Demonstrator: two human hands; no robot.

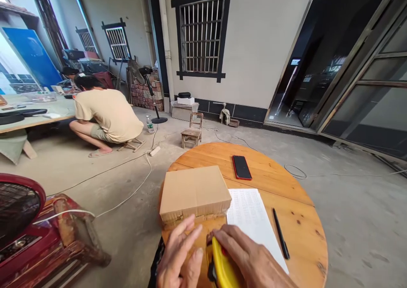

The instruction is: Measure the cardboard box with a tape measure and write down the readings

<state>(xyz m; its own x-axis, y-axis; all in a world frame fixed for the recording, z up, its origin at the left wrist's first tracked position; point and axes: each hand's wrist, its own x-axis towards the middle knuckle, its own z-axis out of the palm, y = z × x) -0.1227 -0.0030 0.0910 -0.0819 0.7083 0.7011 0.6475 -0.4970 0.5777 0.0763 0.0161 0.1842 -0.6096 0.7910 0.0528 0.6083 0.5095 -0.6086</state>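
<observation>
My right hand [251,254] is wrapped around a yellow and black tape measure [222,266] with a bit of red on it, low over the near side of the round wooden table [302,254]. Beside it on the left, my left hand [181,258] has its fingers apart and holds nothing. Just beyond the left fingertips lies a closed brown cardboard box [195,190]. A white sheet of paper with rows of writing [251,216] reaches from the box to under my right hand. To the right of the paper lies a black pen [280,234].
A phone with a red edge [241,167] lies toward the table's far side. Beyond it stands a small wooden chair [192,131]. A red fan [19,228] is at left, with cables [127,199] on the floor. Another person [106,114] crouches by a low worktable [63,110].
</observation>
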